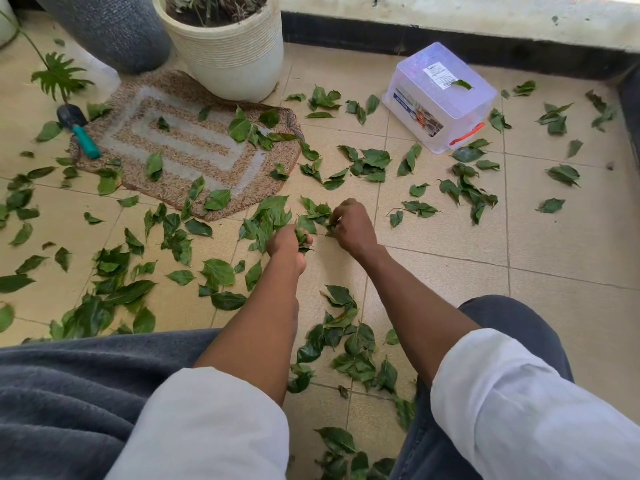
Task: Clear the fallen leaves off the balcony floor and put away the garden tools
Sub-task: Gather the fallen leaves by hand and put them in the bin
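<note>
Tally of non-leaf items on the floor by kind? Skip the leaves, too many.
Plant pots: 2, one white and one grey
Mat: 1
Trowel: 1
Plastic box: 1
Total: 5
</note>
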